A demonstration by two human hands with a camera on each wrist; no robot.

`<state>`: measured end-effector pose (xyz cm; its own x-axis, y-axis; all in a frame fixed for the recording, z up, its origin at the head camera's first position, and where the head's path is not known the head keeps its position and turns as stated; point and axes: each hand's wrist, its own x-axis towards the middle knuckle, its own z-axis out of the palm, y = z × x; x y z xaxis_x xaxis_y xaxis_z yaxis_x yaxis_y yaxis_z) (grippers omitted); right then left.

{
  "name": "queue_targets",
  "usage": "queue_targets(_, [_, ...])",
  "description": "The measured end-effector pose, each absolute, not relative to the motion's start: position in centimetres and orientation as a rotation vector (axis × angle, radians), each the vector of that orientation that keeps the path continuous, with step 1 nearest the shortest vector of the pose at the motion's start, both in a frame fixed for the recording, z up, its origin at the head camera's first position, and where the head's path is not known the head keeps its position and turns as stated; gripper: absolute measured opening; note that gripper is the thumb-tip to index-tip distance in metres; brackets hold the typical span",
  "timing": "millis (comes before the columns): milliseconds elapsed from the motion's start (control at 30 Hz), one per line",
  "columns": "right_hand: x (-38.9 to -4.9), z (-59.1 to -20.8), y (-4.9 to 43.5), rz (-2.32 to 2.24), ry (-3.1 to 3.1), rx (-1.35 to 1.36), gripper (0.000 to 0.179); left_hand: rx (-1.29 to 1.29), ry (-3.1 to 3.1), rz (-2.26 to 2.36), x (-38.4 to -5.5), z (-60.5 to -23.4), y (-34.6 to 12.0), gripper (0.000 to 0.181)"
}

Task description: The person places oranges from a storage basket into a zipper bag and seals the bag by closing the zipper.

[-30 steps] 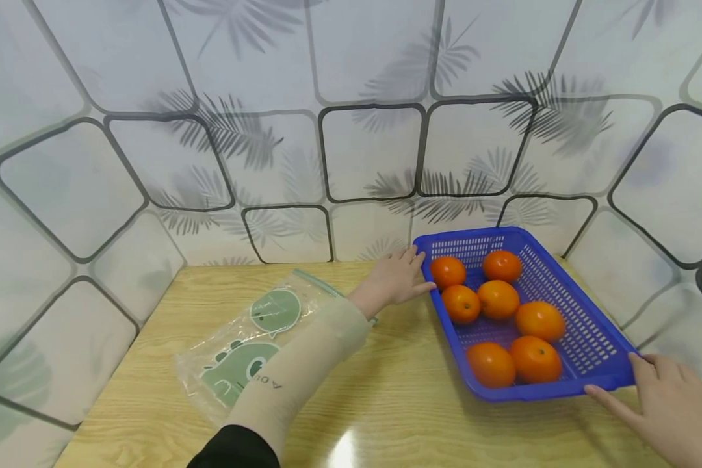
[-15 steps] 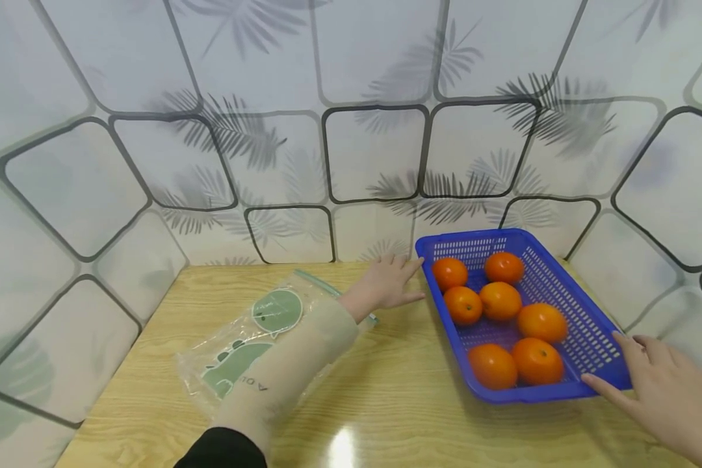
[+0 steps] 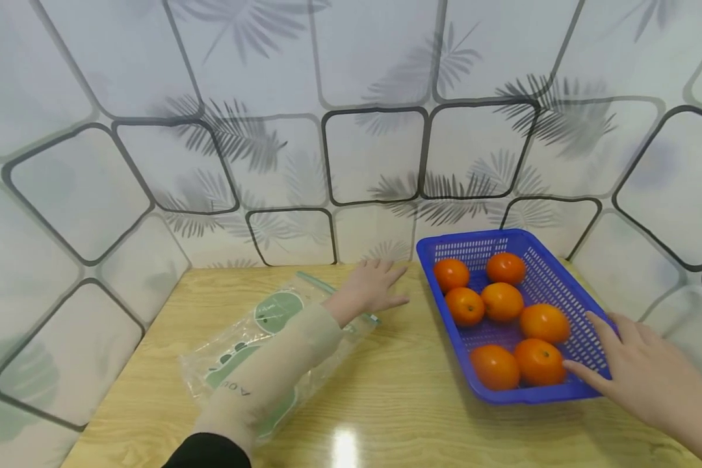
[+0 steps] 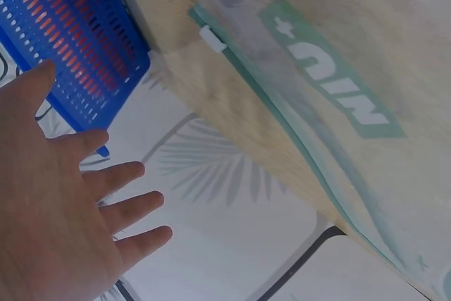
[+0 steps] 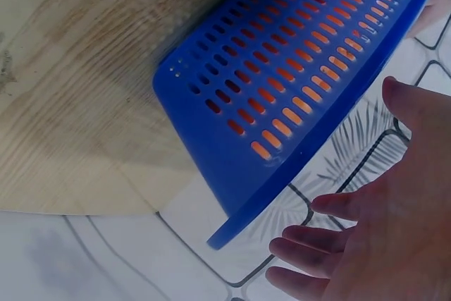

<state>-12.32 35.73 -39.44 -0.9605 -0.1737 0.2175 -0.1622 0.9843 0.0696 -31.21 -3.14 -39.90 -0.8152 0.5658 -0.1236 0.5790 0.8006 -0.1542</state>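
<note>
A blue plastic basket (image 3: 541, 394) holding several oranges (image 3: 502, 301) stands on the right side of the table. My left hand (image 3: 367, 286), fingers spread and holding nothing, is between the basket and a clear zip bag (image 3: 277, 311) with green cartoon prints. The left sleeve hides part of this bag, which lies flat; its green zip strip and white slider (image 4: 213, 39) show in the left wrist view. Over the basket's near right corner, my right hand (image 3: 643, 370) has its fingers loosely extended. In the right wrist view it is apart from the basket's rim (image 5: 303, 163).
The light wooden table (image 3: 398, 416) reaches back to a wall (image 3: 374, 156) papered with rounded outlines and grey leaves. More papered wall closes in the left and right sides. The basket's far end stands close to the back wall.
My left hand has left the basket's far left corner and moved left toward the bag. My right hand has come off the near right corner and shifted left over it.
</note>
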Motion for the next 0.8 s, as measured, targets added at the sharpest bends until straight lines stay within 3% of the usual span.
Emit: queue_targets(800, [-14.9,-38.2,32.9,-0.136,-2.905,0.391,0.099,0.827,2.904,-0.2,-29.2,-40.0,-8.6,0.071])
